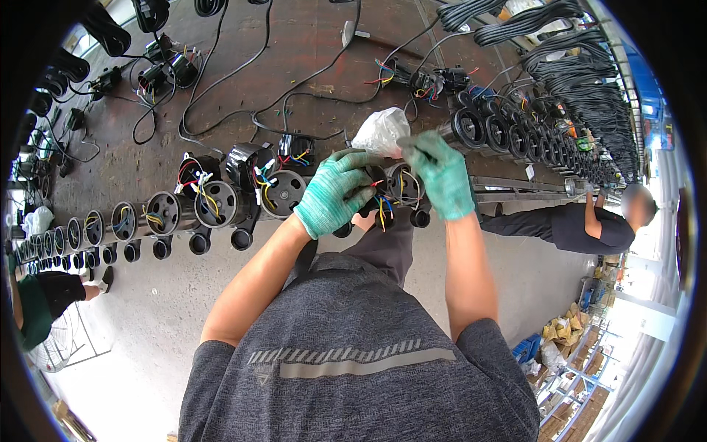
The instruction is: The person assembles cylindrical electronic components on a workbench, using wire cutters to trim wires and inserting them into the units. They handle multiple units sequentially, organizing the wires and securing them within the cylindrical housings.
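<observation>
Overlooking a scuffed brown table point(302, 37) and grey floor point(147, 295), I see the left hand point(336, 194) half-closed on a black part point(378, 175). The half-curled right hand point(445, 177) blurs; its hold I can't tell.

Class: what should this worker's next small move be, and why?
Probably bring the right hand to the coloured wires: their ends look free beside the left hand, while the right hand, blurred, is up beside the plastic bag.

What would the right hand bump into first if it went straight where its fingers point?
Probably the crumpled white plastic bag, beside the right hand; the hand is blurred and depth is unclear.
</observation>
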